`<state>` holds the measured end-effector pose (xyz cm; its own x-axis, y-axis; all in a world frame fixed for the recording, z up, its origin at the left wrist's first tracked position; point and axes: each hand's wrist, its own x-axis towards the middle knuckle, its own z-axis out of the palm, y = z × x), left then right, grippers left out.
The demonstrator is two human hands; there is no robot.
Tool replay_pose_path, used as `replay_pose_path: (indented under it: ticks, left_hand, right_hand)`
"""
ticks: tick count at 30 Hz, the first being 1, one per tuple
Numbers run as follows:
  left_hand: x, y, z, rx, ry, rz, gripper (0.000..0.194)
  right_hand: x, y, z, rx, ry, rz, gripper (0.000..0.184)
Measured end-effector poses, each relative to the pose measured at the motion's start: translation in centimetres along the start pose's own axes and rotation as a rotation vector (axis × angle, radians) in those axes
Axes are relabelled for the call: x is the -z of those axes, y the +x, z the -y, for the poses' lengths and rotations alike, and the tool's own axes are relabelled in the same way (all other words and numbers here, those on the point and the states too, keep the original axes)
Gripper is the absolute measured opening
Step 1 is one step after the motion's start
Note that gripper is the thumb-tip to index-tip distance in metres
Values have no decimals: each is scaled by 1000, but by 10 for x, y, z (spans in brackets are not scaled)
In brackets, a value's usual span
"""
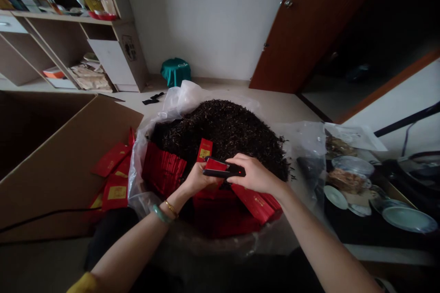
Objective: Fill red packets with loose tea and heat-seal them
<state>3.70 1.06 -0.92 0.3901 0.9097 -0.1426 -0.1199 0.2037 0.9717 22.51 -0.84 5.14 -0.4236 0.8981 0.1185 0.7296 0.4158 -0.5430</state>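
My left hand (pixel 196 179) is closed on a small red packet (pixel 214 165), holding it over a big clear plastic bag (pixel 178 100) heaped with dark loose tea leaves (pixel 223 132). My right hand (pixel 254 175) grips a black handheld sealer (pixel 223 172) with a red light, clamped across the packet's top. Another red packet (pixel 205 149) stands upright in the tea just behind. Several empty red packets (pixel 163 171) lie along the bag's near edge.
An open cardboard box (pixel 62 165) at left holds several filled red packets (pixel 113 178). At right a dark tray carries plates and bowls (pixel 354 178). Behind stand a shelf unit (pixel 68 32), a green bag (pixel 176 71) and a brown door (pixel 309 23).
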Motion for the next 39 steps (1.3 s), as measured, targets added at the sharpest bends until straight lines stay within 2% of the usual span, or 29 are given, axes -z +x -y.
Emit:
replay_pose_path:
  ticks: [3, 9, 16, 25, 28, 34, 39]
  left_hand:
    - [0, 0, 1, -18, 36, -4, 36]
    - [-4, -2, 1, -40, 19, 38, 34]
    - [-5, -2, -1, -26, 7, -1, 40]
    - [-5, -3, -2, -36, 57, -55, 34]
    - [-3, 0, 0, -64, 76, -129, 34]
    - [-3, 0, -4, -106, 66, -222, 34]
    - [-8, -3, -8, -79, 18, -177, 39]
  right_hand:
    - [-1, 0, 1, -22, 13, 5, 40]
    - [-4, 1, 5, -21, 43, -70, 23]
    - [-2, 1, 4, -21, 48, -56, 25]
    - [-4, 1, 5, -42, 70, -60, 23]
    - [-6, 3, -1, -52, 136, -90, 29]
    - [-16, 7, -13, -146, 303, -236, 39]
    - [-29, 8, -6, -217, 504, -230, 66]
